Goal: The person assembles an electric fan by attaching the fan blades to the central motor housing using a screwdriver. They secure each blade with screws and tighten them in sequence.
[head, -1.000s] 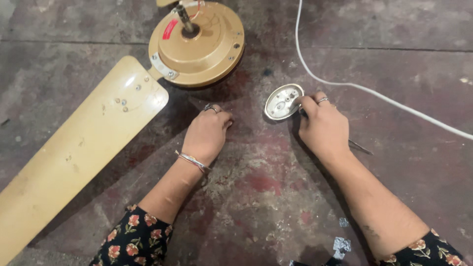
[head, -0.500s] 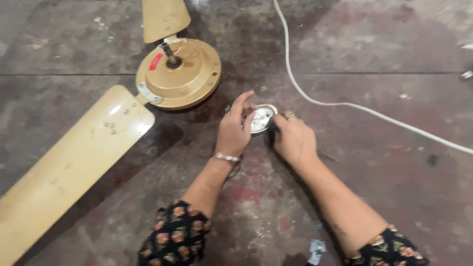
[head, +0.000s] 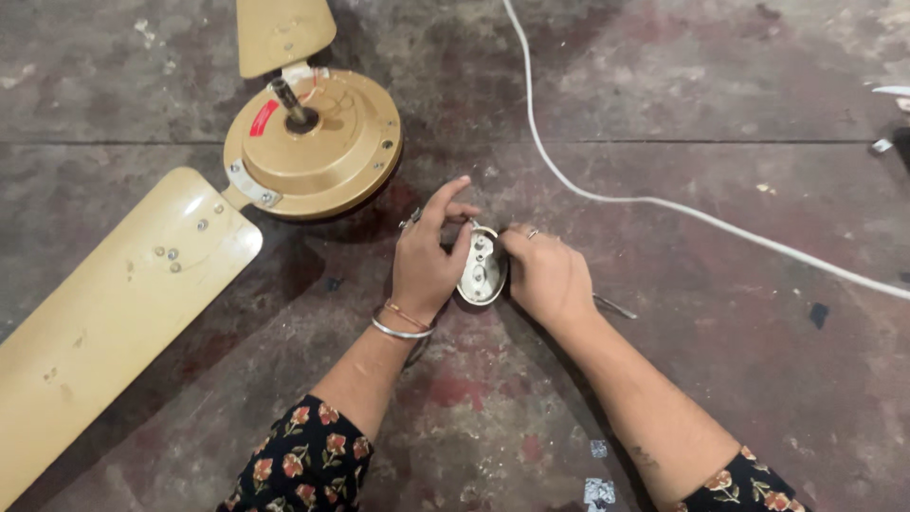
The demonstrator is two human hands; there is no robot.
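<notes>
Seen from above, two bare hands meet over a stained, dark concrete floor and hold a small silvery oval metal plate between them, tilted up on its edge just above the floor, near the middle of the scene. The left hand grips the plate's left side with its fingers curled round it and the index finger stretched up past the top; it wears a ring and bangles at the wrist. The right hand closes on the plate's right side, a ring on one finger, and a thin metal tool sticks out from under it to the right; how the hand grips that tool cannot be told. Both forearms end in black sleeves with a red flower print. To the far left lies a tan ceiling fan motor housing with a short shaft and wires at its centre. One long tan fan blade runs from it toward the near left, and another blade points away at the top. A white cable curves across the floor from the far middle to the right edge.
</notes>
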